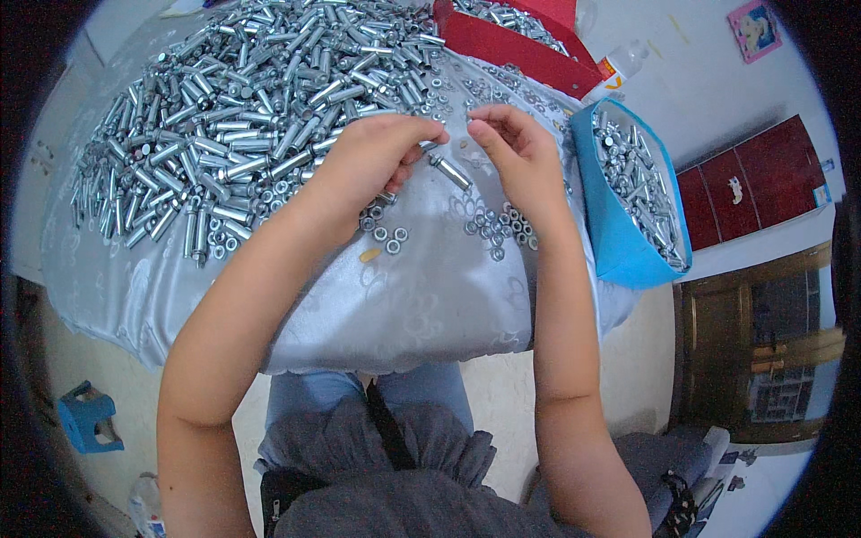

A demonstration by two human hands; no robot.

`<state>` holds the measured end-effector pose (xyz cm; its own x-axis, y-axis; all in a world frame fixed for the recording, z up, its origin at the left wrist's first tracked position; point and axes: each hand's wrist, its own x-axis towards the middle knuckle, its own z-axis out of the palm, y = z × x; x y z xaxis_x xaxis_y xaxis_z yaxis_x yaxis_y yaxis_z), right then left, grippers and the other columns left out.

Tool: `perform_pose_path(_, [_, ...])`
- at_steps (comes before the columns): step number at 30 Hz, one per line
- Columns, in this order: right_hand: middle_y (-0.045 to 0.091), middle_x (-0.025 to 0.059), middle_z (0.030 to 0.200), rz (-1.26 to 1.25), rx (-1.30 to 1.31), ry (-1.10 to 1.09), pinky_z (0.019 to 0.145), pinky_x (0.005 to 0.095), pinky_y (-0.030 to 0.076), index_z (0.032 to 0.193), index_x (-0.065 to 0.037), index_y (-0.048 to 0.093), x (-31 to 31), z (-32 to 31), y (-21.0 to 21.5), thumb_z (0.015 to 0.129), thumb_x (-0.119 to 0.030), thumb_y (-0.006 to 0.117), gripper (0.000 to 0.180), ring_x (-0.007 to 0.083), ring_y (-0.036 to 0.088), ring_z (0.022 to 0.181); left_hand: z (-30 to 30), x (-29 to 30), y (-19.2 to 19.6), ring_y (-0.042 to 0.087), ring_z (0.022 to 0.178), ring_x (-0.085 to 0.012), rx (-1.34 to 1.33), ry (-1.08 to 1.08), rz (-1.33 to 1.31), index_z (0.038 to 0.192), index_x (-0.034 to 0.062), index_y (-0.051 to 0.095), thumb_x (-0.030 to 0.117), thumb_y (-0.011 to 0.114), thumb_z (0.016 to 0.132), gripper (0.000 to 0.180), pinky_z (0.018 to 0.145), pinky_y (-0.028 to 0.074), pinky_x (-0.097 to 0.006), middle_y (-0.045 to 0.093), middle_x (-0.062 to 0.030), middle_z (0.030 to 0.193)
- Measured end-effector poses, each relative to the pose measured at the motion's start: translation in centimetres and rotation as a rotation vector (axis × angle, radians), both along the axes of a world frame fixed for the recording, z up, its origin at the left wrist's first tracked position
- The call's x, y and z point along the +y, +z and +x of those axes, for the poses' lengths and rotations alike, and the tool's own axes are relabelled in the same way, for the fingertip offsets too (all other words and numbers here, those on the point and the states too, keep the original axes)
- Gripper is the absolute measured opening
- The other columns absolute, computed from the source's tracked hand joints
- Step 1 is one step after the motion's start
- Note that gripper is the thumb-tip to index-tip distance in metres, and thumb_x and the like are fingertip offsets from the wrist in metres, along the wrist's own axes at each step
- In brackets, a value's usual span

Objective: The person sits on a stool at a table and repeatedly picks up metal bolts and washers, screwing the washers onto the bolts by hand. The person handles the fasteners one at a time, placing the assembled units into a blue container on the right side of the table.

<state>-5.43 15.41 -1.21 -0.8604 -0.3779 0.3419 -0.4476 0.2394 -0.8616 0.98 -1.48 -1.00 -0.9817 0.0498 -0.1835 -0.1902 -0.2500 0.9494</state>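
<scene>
My left hand is closed, its thumb and fingers drawn together at the right edge of the big heap of metal expansion bolts. Just below its thumb tip is a single expansion bolt, slanting down to the right; whether the fingers touch it I cannot tell. Opposite, my right hand pinches thumb and index finger together, with a tiny piece at the tips too small to name. Loose hex nuts lie on the cloth below the right hand, and more nuts lie below the left wrist.
A shiny silver-grey cloth covers the table. At right stands a blue fabric bin filled with bolts; behind it are a red box with metal parts and a plastic bottle. A small yellowish piece lies near the nuts.
</scene>
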Motion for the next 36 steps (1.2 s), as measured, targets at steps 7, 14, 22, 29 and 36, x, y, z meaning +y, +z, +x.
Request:
perform_pose_path(7, [0.061,0.0064,0.085,-0.214,-0.109,0.189,0.072,0.0225,0.045,0.092,0.000,0.059,-1.5,2.0,0.5,0.078,-0.007,0.061,0.016,0.0117,0.058,0.077,0.3,0.5,0.1,0.033,0.047,-0.0068,0.071,0.027,-0.054,0.068,0.0092,0.054,0.029,0.056,0.078,0.022,0.044,0.025,-0.022,0.037,0.0048,0.055])
perform_pose_path(14, [0.062,0.0069,0.092,-0.133,0.023,0.208,0.073,0.0226,0.045,0.095,-0.001,0.062,-0.9,2.0,0.7,0.075,-0.006,0.063,0.021,0.0125,0.058,0.081,0.2,0.2,0.1,0.033,0.047,-0.0060,0.016,0.049,0.130,0.077,0.0075,0.054,0.034,0.053,0.081,0.027,0.044,0.025,-0.022,0.038,0.0046,0.055])
perform_pose_path(22, [0.060,0.0041,0.076,-0.032,0.036,0.095,0.062,0.0213,0.044,0.086,-0.001,0.062,-1.1,2.5,0.4,0.078,-0.011,0.061,0.013,0.0102,0.055,0.069,-0.2,0.2,-0.7,0.034,0.048,-0.0046,0.248,0.119,-0.211,0.084,0.0066,0.053,0.036,0.053,0.083,0.030,0.044,0.028,-0.020,0.039,0.0051,0.056])
perform_pose_path(29, [0.057,0.0028,0.068,-0.080,-0.105,0.079,0.057,0.0198,0.042,0.083,0.000,0.061,-1.3,2.6,0.7,0.083,-0.016,0.055,0.017,0.0073,0.053,0.063,0.1,0.8,-0.4,0.034,0.048,-0.0045,0.221,0.073,-0.132,0.082,0.0075,0.052,0.037,0.053,0.084,0.030,0.044,0.028,-0.020,0.040,0.0047,0.057])
perform_pose_path(36, [0.057,0.0008,0.066,-0.241,-0.093,0.117,0.057,0.0183,0.043,0.087,-0.002,0.061,-1.8,3.1,0.8,0.078,-0.011,0.062,0.014,0.0066,0.053,0.063,-0.1,0.4,-0.1,0.039,0.047,-0.0050,0.200,0.084,-0.065,0.077,0.0048,0.052,0.034,0.053,0.084,0.030,0.043,0.031,-0.020,0.044,0.0031,0.056])
